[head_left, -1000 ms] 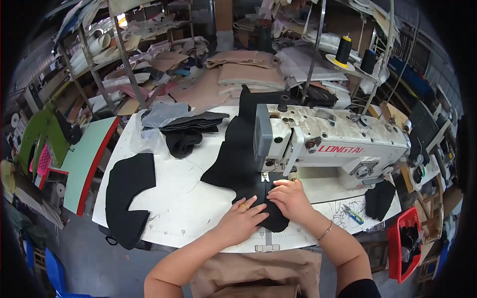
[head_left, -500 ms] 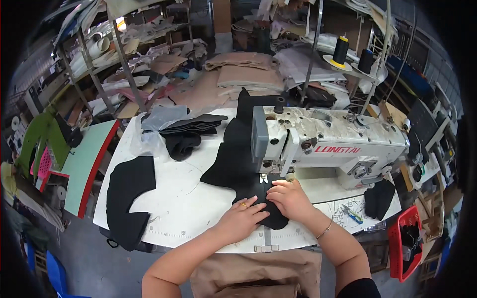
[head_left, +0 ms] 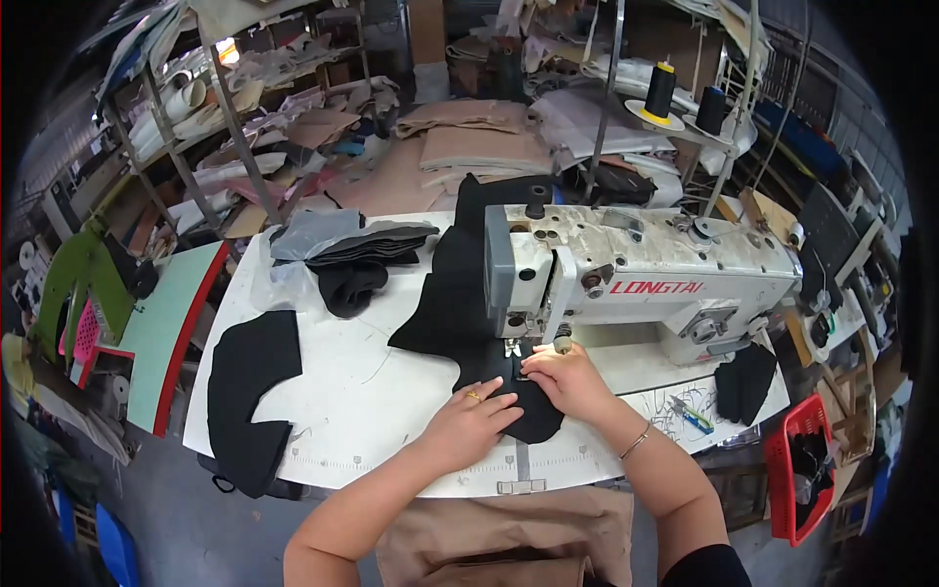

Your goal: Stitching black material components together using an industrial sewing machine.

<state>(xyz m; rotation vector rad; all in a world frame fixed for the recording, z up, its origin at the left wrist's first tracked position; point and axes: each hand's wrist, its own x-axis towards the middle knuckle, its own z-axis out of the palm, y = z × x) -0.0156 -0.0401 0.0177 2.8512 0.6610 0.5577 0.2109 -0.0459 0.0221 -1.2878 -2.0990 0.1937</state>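
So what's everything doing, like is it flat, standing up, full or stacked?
Black fabric: spread out, partly under the sewing machine
Sewing machine: can't tell if it's running
Left hand: spread, touching the fabric
Right hand: curled, touching the fabric
Curved black piece: lying flat
Dark cloth pile: stacked
Yellow-based spool: standing upright
Red basket: dark stuff inside

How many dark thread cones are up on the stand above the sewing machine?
2. The yellow-based cone is on the left, and the plain dark cone is right beside it. More could be hidden.
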